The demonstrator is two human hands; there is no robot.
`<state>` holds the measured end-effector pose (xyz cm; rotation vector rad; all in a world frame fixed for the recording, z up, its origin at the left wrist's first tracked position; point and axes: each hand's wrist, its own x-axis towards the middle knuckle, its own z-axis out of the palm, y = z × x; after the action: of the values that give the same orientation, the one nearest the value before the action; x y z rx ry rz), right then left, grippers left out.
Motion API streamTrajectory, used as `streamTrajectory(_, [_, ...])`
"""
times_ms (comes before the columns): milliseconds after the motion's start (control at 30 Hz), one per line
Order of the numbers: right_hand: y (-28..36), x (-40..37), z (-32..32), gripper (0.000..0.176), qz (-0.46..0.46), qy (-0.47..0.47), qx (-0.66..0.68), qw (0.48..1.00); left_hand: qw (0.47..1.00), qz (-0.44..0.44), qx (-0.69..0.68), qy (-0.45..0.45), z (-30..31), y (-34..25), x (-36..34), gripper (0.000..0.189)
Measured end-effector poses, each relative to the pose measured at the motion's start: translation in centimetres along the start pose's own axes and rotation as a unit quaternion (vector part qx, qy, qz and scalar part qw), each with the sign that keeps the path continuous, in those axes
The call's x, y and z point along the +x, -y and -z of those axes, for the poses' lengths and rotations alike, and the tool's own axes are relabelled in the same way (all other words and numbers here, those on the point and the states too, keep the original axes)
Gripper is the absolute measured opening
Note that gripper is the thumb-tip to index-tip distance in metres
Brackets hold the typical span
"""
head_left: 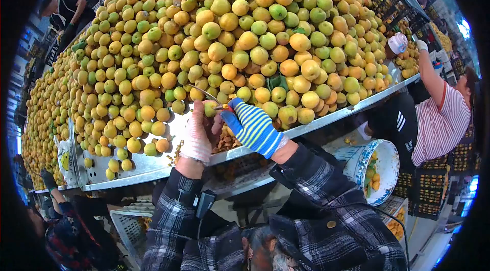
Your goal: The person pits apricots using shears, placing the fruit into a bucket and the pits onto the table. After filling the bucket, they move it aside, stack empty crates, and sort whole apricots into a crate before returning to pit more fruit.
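Observation:
A large heap of yellow, orange and green apricots [245, 41] covers the metal table in front of me. My left hand [196, 136], in a whitish-pink glove, is closed round a greenish apricot [210, 108] near the front edge. My right hand [255, 127], in a blue and yellow striped glove, grips a small knife [208, 93] with a red-orange handle. Its thin blade points up and left, close beside the held apricot. Brown pieces [227, 142], perhaps pits, lie under my hands; their exact kind is hard to tell.
The metal table's edge [301, 131] runs before me. At right stand a white-and-blue bucket [353, 163] holding some fruit and leaves, and black crates [429, 192]. A pale plastic crate [122, 227] sits low at left. Co-workers stand on several sides, one in a striped shirt [444, 125].

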<state>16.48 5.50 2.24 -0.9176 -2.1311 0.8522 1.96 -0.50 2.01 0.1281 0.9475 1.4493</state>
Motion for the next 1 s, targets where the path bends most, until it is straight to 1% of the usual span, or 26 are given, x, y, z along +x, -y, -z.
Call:
streamTrajectory(33, [0.1, 0.0, 0.2, 0.03, 0.006, 0.002, -0.018, 1.0, 0.998, 0.004, 0.043, -0.038, -0.2, -0.1, -0.1, 0.041])
streamTrajectory(167, [-0.1, 0.0, 0.1, 0.03, 0.013, -0.007, -0.018, 1.0, 0.999, -0.005, 0.038, -0.008, -0.8, 0.0, -0.1, 0.043])
streamTrajectory(233, [-0.1, -0.1, 0.0, 0.031, 0.013, 0.001, -0.013, 1.0, 0.994, -0.02, 0.075, -0.07, -1.6, 0.0, -0.4, 0.044])
streamTrajectory(367, [0.1, -0.3, -0.3, 0.031, 0.004, 0.012, -0.01, 1.0, 0.994, -0.003, 0.082, -0.077, -1.5, 0.1, -0.4, 0.044])
streamTrajectory(433, [1.1, -0.3, 0.1, 0.032, -0.012, 0.065, -0.092, 0.994, 0.978, 0.016, 0.113, -0.176, -1.6, 0.4, -0.2, 0.045])
streamTrajectory(467, [1.4, -0.3, 0.2, 0.032, -0.007, 0.072, -0.104, 0.992, 0.978, 0.016, 0.114, -0.177, -1.5, 0.5, -0.2, 0.045])
streamTrajectory(500, [1.5, -0.2, -0.3, 0.031, -0.003, 0.056, -0.082, 0.995, 0.974, -0.001, 0.132, -0.182, -1.4, 0.5, -0.1, 0.046])
streamTrajectory(567, [1.8, -0.6, -0.5, 0.029, -0.003, 0.058, -0.124, 0.991, 0.97, -0.017, 0.151, -0.189, -0.6, 0.9, 0.3, 0.048])
streamTrajectory(633, [1.4, -0.7, -1.3, 0.032, -0.014, 0.056, -0.134, 0.989, 0.964, -0.115, 0.173, -0.163, 0.5, 1.7, 1.2, 0.051])
streamTrajectory(667, [1.2, -0.6, -1.8, 0.035, -0.023, 0.052, -0.144, 0.988, 0.965, -0.116, 0.172, -0.163, 1.0, 2.1, 1.6, 0.051])
streamTrajectory(733, [1.1, -0.4, -2.3, 0.036, -0.036, 0.058, -0.154, 0.986, 0.949, -0.175, 0.187, -0.181, 1.2, 2.4, 2.0, 0.053])
streamTrajectory(833, [1.4, -0.2, -2.5, 0.035, -0.062, 0.082, -0.158, 0.982, 0.951, -0.173, 0.178, -0.186, 2.9, 3.6, 3.4, 0.054])
streamTrajectory(900, [0.2, -0.4, -3.7, 0.037, -0.08, 0.068, -0.122, 0.987, 0.945, -0.18, 0.199, -0.185, 3.9, 3.8, 3.8, 0.054])
streamTrajectory(933, [-0.4, -0.4, -4.4, 0.04, -0.076, 0.02, 0.018, 0.997, 0.939, -0.187, 0.221, -0.183, 4.0, 3.7, 3.8, 0.054])
streamTrajectory(967, [-1.1, -0.6, -4.7, 0.04, -0.075, 0.019, 0.019, 0.997, 0.939, -0.188, 0.222, -0.183, 4.0, 3.6, 3.9, 0.054])
streamTrajectory(1000, [-0.9, -0.3, -4.3, 0.042, -0.223, 0.097, 0.223, 0.944, 0.954, -0.169, 0.175, -0.177, 3.7, 3.4, 3.9, 0.053])
